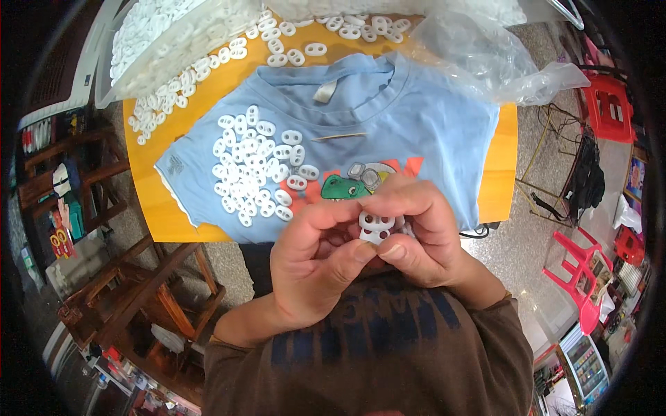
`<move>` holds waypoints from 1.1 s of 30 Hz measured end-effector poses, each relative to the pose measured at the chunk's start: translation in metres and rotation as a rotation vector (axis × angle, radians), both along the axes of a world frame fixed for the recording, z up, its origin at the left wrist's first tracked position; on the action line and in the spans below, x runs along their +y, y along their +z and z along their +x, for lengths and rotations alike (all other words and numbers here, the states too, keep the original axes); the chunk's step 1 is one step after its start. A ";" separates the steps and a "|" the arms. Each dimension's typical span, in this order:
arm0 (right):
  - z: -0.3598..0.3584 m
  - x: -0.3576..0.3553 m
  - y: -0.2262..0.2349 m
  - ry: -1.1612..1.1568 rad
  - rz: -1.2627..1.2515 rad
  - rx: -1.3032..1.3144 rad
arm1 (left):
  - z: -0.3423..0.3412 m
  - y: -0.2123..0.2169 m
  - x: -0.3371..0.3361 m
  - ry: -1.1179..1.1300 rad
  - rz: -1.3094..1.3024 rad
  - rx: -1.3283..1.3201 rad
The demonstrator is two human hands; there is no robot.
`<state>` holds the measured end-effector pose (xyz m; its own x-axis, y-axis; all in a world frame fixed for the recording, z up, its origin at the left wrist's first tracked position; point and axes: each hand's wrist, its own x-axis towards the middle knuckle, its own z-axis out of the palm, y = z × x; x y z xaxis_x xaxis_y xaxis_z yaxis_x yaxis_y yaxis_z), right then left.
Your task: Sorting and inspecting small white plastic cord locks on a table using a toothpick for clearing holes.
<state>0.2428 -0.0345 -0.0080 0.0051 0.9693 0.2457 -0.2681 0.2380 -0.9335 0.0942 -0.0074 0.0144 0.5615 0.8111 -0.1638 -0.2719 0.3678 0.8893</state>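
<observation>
Close to my body, both hands meet over the lower edge of a light blue T-shirt (444, 125). My left hand (312, 253) and my right hand (427, 225) are closed, fingertips pinching white oval two-hole plastic pieces (377, 220) between them. At least two such pieces show, one above the other; fingers hide the rest of them. Left of my hands, a loose heap of the same white pieces (250, 163) lies on the shirt. Beyond the hands, a thin wooden stick (338, 136) rests below the shirt's collar. The shirt carries a printed green cartoon animal (343, 186).
The shirt lies on a yellow table (501, 156). A bin lined with plastic (166, 48), full of white pieces, stands far left, with loose pieces (277, 45) beside it. A clear plastic bag (479, 55) sits far right. A wooden stool (166, 298) and a pink stool (576, 274) flank the table.
</observation>
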 end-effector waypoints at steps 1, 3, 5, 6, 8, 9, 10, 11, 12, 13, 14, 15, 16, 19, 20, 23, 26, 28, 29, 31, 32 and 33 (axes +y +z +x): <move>0.000 -0.001 -0.001 -0.001 0.001 -0.002 | 0.001 -0.001 0.000 0.015 -0.007 -0.042; -0.001 -0.004 -0.003 0.016 -0.036 0.079 | -0.002 -0.002 0.001 -0.010 0.116 0.017; 0.000 -0.002 -0.005 0.000 0.022 0.011 | -0.004 -0.003 0.001 -0.032 0.238 0.082; 0.001 -0.001 -0.006 -0.016 0.079 -0.057 | -0.004 -0.003 0.001 -0.042 0.250 0.105; 0.001 -0.001 -0.007 -0.032 0.102 -0.081 | -0.006 -0.003 0.003 -0.050 0.262 0.126; 0.001 -0.002 -0.007 -0.048 0.124 -0.105 | -0.007 -0.003 0.004 -0.077 0.283 0.124; 0.000 -0.002 -0.007 -0.047 0.124 -0.105 | -0.008 -0.003 0.005 -0.104 0.304 0.122; 0.000 -0.003 -0.008 -0.053 0.125 -0.101 | -0.009 -0.003 0.005 -0.103 0.304 0.122; 0.000 -0.003 -0.008 -0.059 0.125 -0.098 | -0.009 -0.004 0.007 -0.109 0.314 0.104; 0.000 -0.004 -0.008 -0.058 0.125 -0.098 | -0.009 -0.005 0.007 -0.115 0.324 0.086; 0.000 -0.004 -0.009 -0.056 0.124 -0.114 | -0.008 -0.005 0.008 -0.114 0.323 0.085; 0.000 -0.005 -0.010 -0.054 0.123 -0.129 | -0.007 -0.006 0.008 -0.102 0.307 0.056; 0.000 -0.004 -0.011 -0.051 0.123 -0.128 | -0.006 -0.007 0.008 -0.089 0.291 0.028; -0.003 -0.003 -0.012 -0.105 0.162 -0.196 | -0.004 -0.006 0.007 -0.069 0.278 0.078; -0.003 -0.003 -0.011 -0.125 0.170 -0.209 | -0.004 -0.008 0.007 -0.069 0.278 0.077; -0.009 -0.004 -0.014 -0.166 0.177 -0.194 | -0.004 -0.011 0.006 -0.049 0.341 0.106; -0.011 -0.008 -0.018 -0.187 0.175 -0.167 | -0.002 -0.009 0.003 -0.021 0.281 0.063; -0.013 -0.008 -0.018 -0.182 0.171 -0.168 | -0.003 -0.009 0.001 -0.013 0.282 0.072; -0.016 -0.006 -0.018 -0.209 0.184 -0.159 | -0.003 -0.010 0.001 -0.009 0.278 0.071; -0.018 -0.006 -0.017 -0.234 0.195 -0.148 | -0.003 -0.011 0.000 0.014 0.232 0.001; -0.018 -0.006 -0.017 -0.239 0.187 -0.170 | -0.003 -0.012 -0.001 0.015 0.230 0.002; -0.019 -0.006 -0.016 -0.245 0.178 -0.193 | -0.003 -0.012 -0.002 0.022 0.215 -0.004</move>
